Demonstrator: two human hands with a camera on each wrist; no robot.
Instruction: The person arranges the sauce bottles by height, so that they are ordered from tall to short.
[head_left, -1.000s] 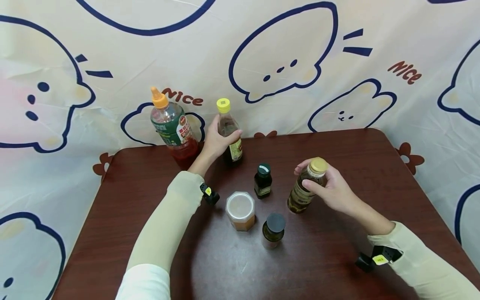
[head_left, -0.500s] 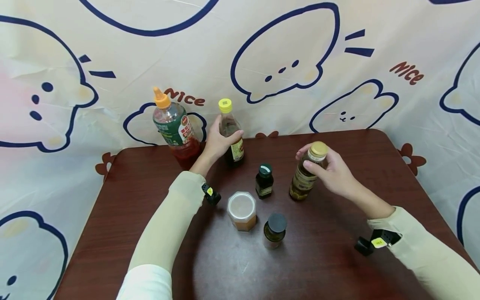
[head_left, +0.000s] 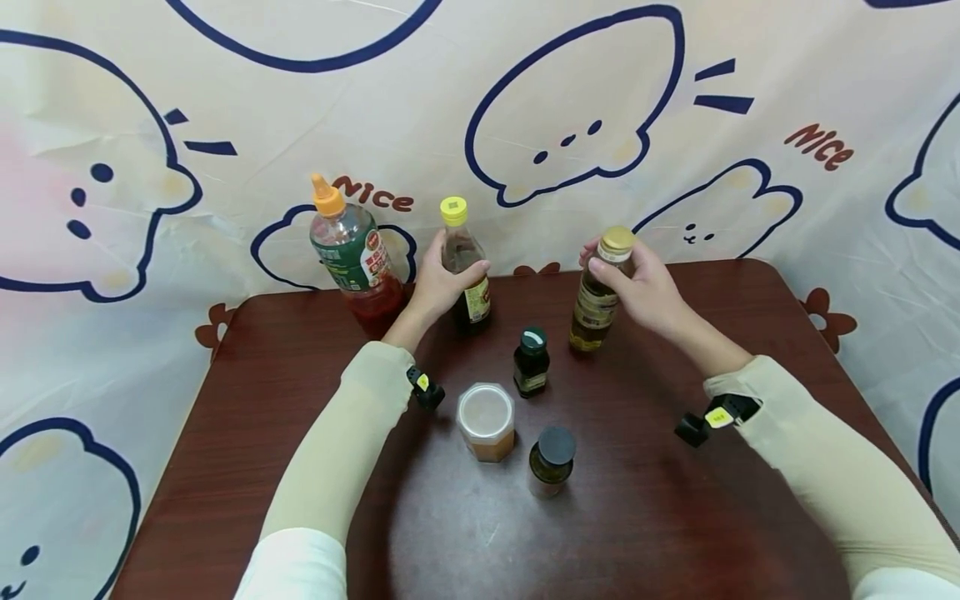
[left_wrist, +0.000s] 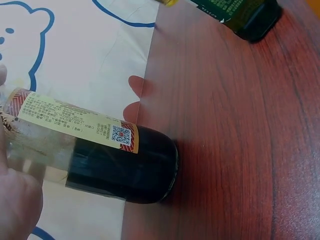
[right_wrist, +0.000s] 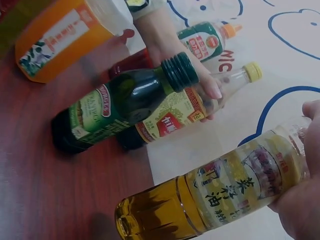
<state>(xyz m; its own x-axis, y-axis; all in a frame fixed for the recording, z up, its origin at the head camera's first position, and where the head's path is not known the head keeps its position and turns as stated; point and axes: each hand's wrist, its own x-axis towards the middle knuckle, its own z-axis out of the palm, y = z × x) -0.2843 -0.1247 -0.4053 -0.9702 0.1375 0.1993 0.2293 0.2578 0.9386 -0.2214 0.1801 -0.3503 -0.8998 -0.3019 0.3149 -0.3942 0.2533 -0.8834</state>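
In the head view, my left hand (head_left: 438,287) grips a bottle of dark sauce (head_left: 476,304) by its upper part, with the thumb across the front. This bottle has a yellow cap and stands upright at the table's back edge; the left wrist view shows its dark liquid (left_wrist: 125,172) and back label. To the right, my right hand (head_left: 648,287) holds a bottle of cooking oil (head_left: 595,307) below its gold cap, fingers wrapped behind it. Golden oil (right_wrist: 155,212) shows through its lower part in the right wrist view. The bottle leans slightly, its base close over the table.
A squeeze bottle of red sauce (head_left: 363,267) with an orange tip stands left of my left hand. Nearer the middle are a dark green bottle (head_left: 531,367), a white-lidded jar (head_left: 487,425) and a dark-capped bottle (head_left: 551,467). A printed cloth (head_left: 570,75) hangs behind the table.
My right hand has carried the oil bottle toward the back of the table and slightly left, bringing it more upright. The left hand stays on the sauce bottle.
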